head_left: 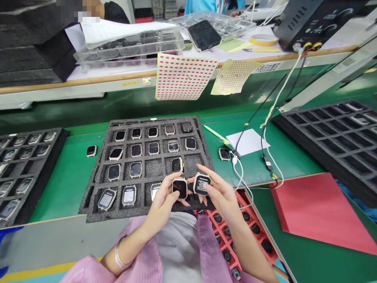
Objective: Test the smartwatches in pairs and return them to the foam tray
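Observation:
My left hand (165, 195) is closed on a smartwatch body (180, 188) with a dark screen and a pale frame, the thumb lying on its glass. Close beside it, my right hand (219, 192) grips a second smartwatch body (202, 184), whose screen is lit with lines of white text. Both are held over the near right part of a black foam tray (153, 166). Strapless watch bodies sit in most of the tray's pockets; a few near ones, such as this watch (129, 195), have lit screens.
Another watch (224, 154) lies by white cables (238, 169) and a paper sheet (249, 142). One more watch (91, 151) rests left of the tray. Foam trays (330, 129) flank the bench. Below are a red tray (235, 251) of round-backed pieces and a red board (321, 212). People sit beyond the shelf.

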Action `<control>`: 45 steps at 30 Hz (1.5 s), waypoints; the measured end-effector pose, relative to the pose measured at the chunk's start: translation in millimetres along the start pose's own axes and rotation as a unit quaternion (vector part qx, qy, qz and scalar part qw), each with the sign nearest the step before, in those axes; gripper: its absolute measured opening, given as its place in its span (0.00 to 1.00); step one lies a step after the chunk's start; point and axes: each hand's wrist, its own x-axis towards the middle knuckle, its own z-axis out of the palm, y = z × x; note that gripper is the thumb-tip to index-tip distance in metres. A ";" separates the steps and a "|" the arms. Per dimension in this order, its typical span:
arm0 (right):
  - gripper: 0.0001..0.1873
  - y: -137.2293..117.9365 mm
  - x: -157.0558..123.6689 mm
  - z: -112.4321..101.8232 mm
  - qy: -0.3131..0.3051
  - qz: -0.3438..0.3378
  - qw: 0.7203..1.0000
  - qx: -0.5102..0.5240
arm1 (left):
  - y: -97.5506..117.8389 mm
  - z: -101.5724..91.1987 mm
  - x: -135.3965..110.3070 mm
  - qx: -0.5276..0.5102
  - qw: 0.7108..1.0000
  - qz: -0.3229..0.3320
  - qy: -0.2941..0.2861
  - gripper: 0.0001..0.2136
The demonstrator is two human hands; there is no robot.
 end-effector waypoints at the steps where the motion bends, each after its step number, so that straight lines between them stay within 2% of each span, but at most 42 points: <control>1: 0.27 -0.2 -0.2 0.6 0.004 -0.003 1.000 -0.012 | 0.6 0.4 -0.3 0.007 1.000 0.001 0.001 0.18; 4: 0.26 -3.6 -0.5 2.3 0.000 -0.017 0.999 -0.037 | 1.1 1.0 -0.9 0.022 1.000 0.009 0.006 0.19; 7: 0.34 -11.2 -1.3 0.6 -0.033 -0.018 0.998 -0.057 | 0.6 1.0 -1.2 0.024 1.000 0.012 0.010 0.19; 9: 0.36 -16.6 -2.0 -3.8 -0.051 -0.001 0.995 -0.083 | 0.5 1.3 -1.2 0.025 1.000 0.012 0.013 0.19; 12: 0.31 -23.1 -2.0 -14.2 -0.068 0.012 0.986 -0.154 | 0.5 1.8 -1.1 0.027 0.999 0.012 0.015 0.19; 15: 0.29 -28.2 0.4 -23.9 -0.077 -0.008 0.966 -0.247 | -0.2 2.0 -1.0 0.023 1.000 0.018 0.008 0.19; 18: 0.26 -32.7 2.9 -27.6 -0.073 -0.030 0.955 -0.286 | -1.1 1.9 -0.7 0.022 1.000 0.020 0.006 0.20; 21: 0.25 -35.4 2.6 -25.3 -0.072 -0.017 0.963 -0.260 | -0.8 2.0 -0.6 0.024 1.000 0.016 0.010 0.20; 25: 0.28 -35.1 -0.5 -19.8 -0.078 0.022 0.987 -0.138 | 0.5 2.4 -0.9 0.027 0.999 0.014 0.014 0.20; 29: 0.27 -30.1 -1.0 -14.2 -0.068 0.017 0.996 -0.048 | 0.6 2.2 -1.5 0.032 0.999 0.009 0.016 0.20; 33: 0.18 -25.3 -1.6 -4.1 0.019 -0.006 0.998 -0.052 | -0.6 1.7 -2.3 0.034 0.999 0.009 0.018 0.20; 35: 0.17 -24.9 -3.4 1.5 0.041 -0.009 0.997 -0.058 | -1.1 1.7 -2.9 0.034 0.999 0.009 0.018 0.20; 41: 0.23 -26.4 -10.4 5.0 0.005 0.000 1.000 -0.006 | -0.8 2.4 -3.9 0.042 0.999 0.003 0.018 0.20; 45: 0.24 -25.2 -11.3 2.3 -0.012 -0.009 1.000 -0.014 | -0.8 2.1 -4.2 0.041 0.999 0.000 0.014 0.20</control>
